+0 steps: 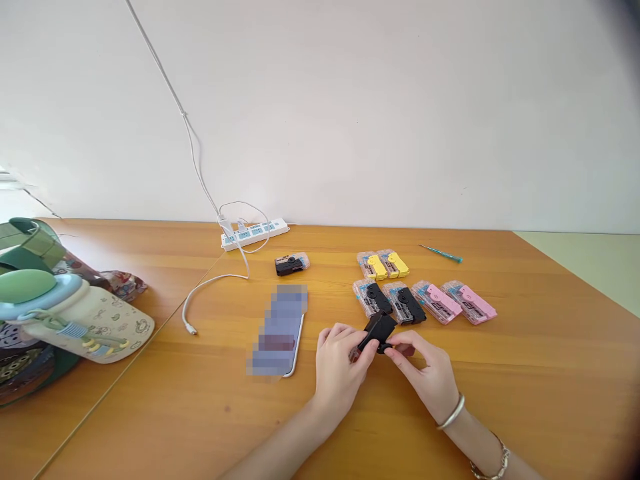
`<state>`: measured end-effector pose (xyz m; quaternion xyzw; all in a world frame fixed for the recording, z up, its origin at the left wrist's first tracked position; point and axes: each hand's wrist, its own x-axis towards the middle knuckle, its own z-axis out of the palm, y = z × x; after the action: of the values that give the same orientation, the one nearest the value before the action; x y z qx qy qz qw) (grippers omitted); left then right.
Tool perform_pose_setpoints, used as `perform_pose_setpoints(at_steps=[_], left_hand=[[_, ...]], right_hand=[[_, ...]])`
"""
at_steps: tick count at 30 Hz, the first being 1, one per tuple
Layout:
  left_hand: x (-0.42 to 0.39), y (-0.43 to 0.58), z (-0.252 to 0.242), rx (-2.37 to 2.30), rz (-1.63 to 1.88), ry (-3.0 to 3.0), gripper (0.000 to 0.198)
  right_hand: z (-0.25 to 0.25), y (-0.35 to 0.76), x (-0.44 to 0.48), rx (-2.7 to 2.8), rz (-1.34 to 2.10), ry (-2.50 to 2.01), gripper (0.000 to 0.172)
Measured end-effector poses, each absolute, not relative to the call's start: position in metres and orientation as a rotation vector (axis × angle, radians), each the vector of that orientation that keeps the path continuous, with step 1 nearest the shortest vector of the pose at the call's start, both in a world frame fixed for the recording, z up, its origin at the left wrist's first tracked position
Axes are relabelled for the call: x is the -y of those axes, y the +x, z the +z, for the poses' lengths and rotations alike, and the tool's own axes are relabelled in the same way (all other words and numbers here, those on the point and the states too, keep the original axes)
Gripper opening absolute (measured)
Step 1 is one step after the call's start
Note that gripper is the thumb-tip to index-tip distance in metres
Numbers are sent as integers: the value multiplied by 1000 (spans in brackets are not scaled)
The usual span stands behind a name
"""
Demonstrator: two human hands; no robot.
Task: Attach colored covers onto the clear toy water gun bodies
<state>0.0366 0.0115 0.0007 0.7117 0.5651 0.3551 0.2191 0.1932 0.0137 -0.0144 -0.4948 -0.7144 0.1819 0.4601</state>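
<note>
My left hand (343, 363) grips a small black plastic device (381, 328) with a clear part between thumb and fingers. The thumb and fingers of my right hand (425, 370) pinch its lower right end, where a small dark piece sticks out. Fingers cover part of the device, so its exact kind is unclear. Just behind it lie two similar black-and-clear devices (406, 303) and two pink-and-clear ones (470, 302). Two yellow-and-clear ones (384, 265) rest farther back.
Left of my hands lies a phone (277, 333) with a blurred screen. Behind it are another black-and-clear device (291, 264) and a white power strip (256, 233) with a loose cable (193, 297). A teal screwdriver (443, 253) lies back right. A bottle (110, 323) and bag stand left.
</note>
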Motion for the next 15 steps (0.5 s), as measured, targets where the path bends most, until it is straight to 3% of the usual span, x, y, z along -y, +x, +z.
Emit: perform_pose_setpoints(at_steps=[15], left_hand=[[-11, 40, 0, -1560, 925, 2027, 30]], right_hand=[[-18, 199, -16, 1862, 435, -1344, 17]])
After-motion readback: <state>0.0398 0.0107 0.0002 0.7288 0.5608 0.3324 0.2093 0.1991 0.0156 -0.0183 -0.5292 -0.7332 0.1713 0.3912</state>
